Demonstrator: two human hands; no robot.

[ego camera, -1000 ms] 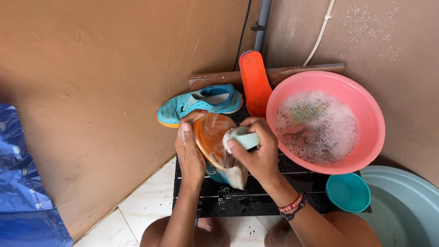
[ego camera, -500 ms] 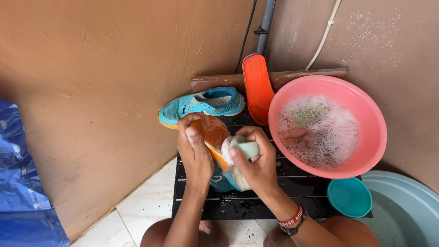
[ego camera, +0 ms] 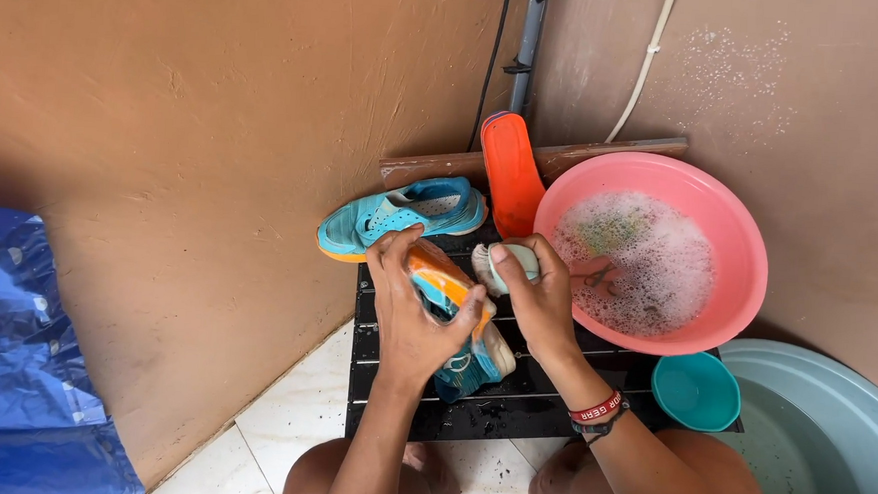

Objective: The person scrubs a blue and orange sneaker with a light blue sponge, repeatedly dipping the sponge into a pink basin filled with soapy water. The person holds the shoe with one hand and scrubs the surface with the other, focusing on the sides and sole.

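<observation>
My left hand [ego camera: 411, 311] grips a teal shoe with an orange sole [ego camera: 455, 323], tilted on its side over a black slatted rack [ego camera: 511, 401]. My right hand [ego camera: 536, 297] holds a pale green scrub brush [ego camera: 511, 261] against the far end of that shoe. A second teal shoe [ego camera: 401, 215] lies on the rack's far left corner, by the wall. An orange sandal [ego camera: 511, 176] stands upright against the wall behind it.
A pink basin [ego camera: 731, 222] of soapy water sits at the right. A small teal bowl [ego camera: 697, 391] is below it, beside a large grey-green tub [ego camera: 829, 448]. Blue plastic sheeting [ego camera: 23, 355] lies at the left. Brown walls meet in a corner with a pipe [ego camera: 528, 41].
The shoe has been turned in my left hand so that its orange sole now faces up and left. My right hand with the brush has shifted toward the shoe's far end.
</observation>
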